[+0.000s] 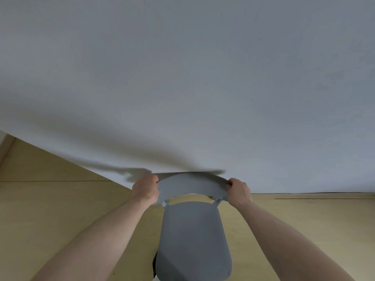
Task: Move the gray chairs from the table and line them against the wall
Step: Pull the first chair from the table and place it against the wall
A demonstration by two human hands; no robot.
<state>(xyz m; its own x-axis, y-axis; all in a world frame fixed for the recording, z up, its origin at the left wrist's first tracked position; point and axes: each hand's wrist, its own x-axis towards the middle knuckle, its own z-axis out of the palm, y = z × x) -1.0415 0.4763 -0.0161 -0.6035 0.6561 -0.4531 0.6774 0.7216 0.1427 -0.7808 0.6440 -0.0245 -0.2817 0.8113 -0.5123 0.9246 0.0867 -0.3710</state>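
At the far left a strip of pale wood floor (50, 199) is showing below the slanting base of the white wall (182, 78), which is filling most of the view. A thin dark seam is running across the floorboards there.

Moving rightward, the left forearm is reaching up from the bottom edge, and the left hand (145, 189) is gripping the left end of the gray chair's curved backrest (192, 185). Its fingers are curled together round the edge of the rail, with the knuckles facing the camera; the fingertips themselves are hidden behind the backrest.

In the middle, the gray chair (192, 240) is standing with its backrest toward the wall and its seat stretching back toward the person. The top of the backrest is lying just beside the wall, and its shadow is falling on the paint right above it; whether the two are touching cannot be told. Two short gray posts are joining the backrest to the seat.

Further right, the right hand (239, 191) is gripping the right end of the backrest, fingers curled and pressed together over the top edge. The right forearm is running down to the lower right corner, over more of the wood floor, where a dark line is lying along the foot of the wall.
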